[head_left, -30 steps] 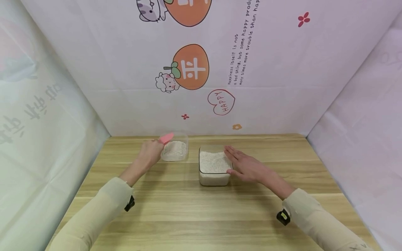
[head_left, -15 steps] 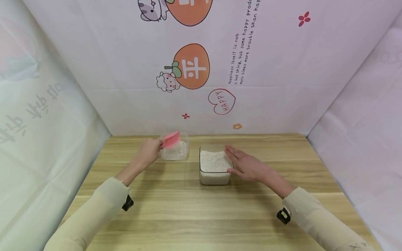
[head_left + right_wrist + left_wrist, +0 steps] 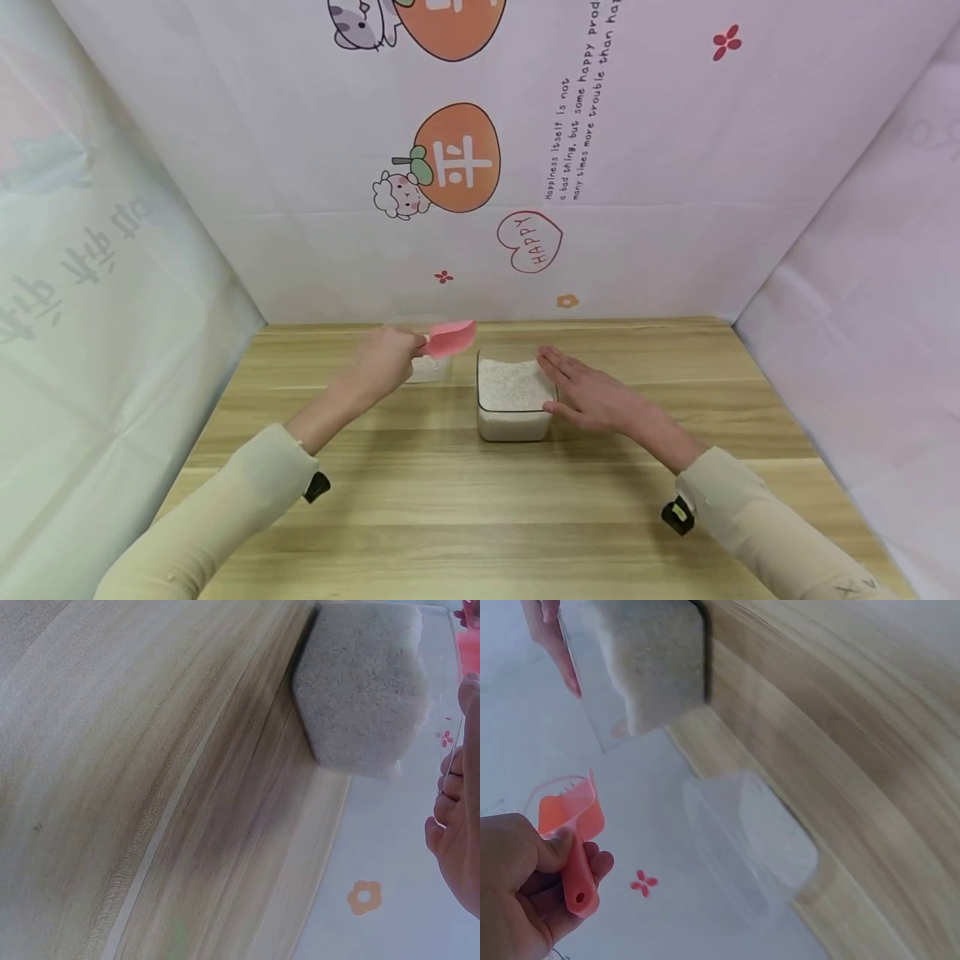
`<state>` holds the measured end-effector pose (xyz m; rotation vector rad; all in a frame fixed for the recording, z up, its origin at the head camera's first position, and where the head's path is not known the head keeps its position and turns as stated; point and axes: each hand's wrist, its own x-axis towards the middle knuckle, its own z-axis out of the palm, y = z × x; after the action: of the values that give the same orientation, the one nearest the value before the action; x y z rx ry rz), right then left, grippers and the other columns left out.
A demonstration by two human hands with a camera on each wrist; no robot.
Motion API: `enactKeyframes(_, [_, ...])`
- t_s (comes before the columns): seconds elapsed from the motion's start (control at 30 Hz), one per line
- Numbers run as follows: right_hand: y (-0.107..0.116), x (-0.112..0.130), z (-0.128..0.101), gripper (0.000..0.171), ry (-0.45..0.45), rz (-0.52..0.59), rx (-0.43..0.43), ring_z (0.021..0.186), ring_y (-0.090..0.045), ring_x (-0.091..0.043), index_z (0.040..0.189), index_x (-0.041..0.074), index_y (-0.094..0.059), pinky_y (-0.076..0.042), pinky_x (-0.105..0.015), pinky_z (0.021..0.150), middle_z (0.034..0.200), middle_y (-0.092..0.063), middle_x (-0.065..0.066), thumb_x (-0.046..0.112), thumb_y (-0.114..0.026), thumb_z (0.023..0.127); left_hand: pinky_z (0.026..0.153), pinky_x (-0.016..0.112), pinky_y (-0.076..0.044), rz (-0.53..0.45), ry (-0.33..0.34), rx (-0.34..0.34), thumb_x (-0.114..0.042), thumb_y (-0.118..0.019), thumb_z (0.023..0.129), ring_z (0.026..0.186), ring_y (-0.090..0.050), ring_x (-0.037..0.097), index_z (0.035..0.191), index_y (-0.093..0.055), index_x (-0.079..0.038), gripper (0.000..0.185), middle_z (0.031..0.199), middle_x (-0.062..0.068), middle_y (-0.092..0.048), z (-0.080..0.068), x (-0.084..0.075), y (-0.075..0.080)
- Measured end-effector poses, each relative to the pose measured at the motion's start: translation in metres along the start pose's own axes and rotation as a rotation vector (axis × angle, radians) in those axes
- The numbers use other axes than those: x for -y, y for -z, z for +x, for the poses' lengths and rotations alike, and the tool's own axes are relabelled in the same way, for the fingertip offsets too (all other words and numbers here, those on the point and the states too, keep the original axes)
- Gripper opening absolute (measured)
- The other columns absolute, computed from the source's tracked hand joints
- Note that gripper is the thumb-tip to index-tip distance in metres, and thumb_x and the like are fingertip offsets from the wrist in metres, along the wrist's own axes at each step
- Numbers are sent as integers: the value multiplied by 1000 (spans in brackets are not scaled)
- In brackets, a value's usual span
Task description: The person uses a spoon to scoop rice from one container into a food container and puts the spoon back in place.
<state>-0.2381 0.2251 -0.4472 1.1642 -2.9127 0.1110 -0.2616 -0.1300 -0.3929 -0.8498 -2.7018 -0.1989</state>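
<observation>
Currently, head view: left hand (image 3: 386, 362) grips the handle of a pink scoop (image 3: 451, 339), scoop head in the air between the small clear tub (image 3: 429, 367) and the big tub of rice (image 3: 513, 396), close to the big tub's near-left corner. Small tub sits mostly hidden behind the left hand, some rice in it. Right hand (image 3: 592, 397) lies flat, fingers straight, against the right wall of the big tub, holding nothing. Both tubs stand on the wooden table (image 3: 480, 500), just beside each other, not touching.

Left wrist view: fingers and thumb curl round the scoop (image 3: 574, 829) handle, left hand (image 3: 521, 889) closed on it. Whether the scoop is loaded I can't tell. Small tub (image 3: 750, 844) below, low layer of rice. Big tub (image 3: 641, 664) at top, right hand's fingers (image 3: 551, 637) against its far side.

Right wrist view: big tub (image 3: 364, 694) packed with rice on the table (image 3: 135, 780); right hand (image 3: 454, 840) at frame edge, fingers extended along the clear wall.
</observation>
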Motion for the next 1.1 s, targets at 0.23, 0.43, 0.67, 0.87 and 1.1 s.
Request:
enactKeyframes(0.23, [-2, -1, 0, 75, -3, -11, -1, 153, -21, -34, 156, -3, -22, -29, -48, 120, 164, -20, -21, 45, -47, 103, 45, 27, -42, 94, -95, -46, 3, -74, 77, 63, -68, 14, 81, -78, -18, 22, 80, -5, -76, 9, -26, 2])
enactKeyframes(0.43, [-1, -2, -1, 76, -8, 0, -2, 153, -20, -33, 156, -2, -21, -28, -48, 120, 165, -19, -21, 45, -47, 103, 43, 25, -37, 111, -119, 6, 5, -68, 80, 58, -61, 14, 81, -76, -17, 23, 81, -3, -75, 17, -44, 2])
enactKeyframes(0.67, [-2, -3, -3, 76, -13, -3, -1, 153, -21, -34, 156, -3, -22, -29, -48, 120, 165, -19, -20, 48, -44, 103, 45, 28, -45, 241, -224, 40, 5, -63, 85, 52, -51, 10, 73, -70, -14, 24, 68, -1, -69, 31, -65, -6])
enactKeyframes(0.87, [-2, -3, -3, 76, -7, 10, -2, 153, -21, -34, 156, -3, -21, -28, -48, 120, 165, -18, -21, 46, -46, 103, 47, 26, -49, 323, -261, 120, -1, -67, 86, 52, -47, 9, 75, -71, -17, 19, 70, -4, -70, 46, -83, -16])
enactKeyframes(1.1, [0, -2, -3, 76, 4, 23, -1, 153, -21, -34, 156, -4, -21, -29, -48, 119, 165, -17, -21, 46, -45, 104, 50, 28, -50, 280, -286, 179, -28, -70, 91, 54, -51, 9, 81, -73, -25, 11, 71, -8, -69, 62, -96, -33])
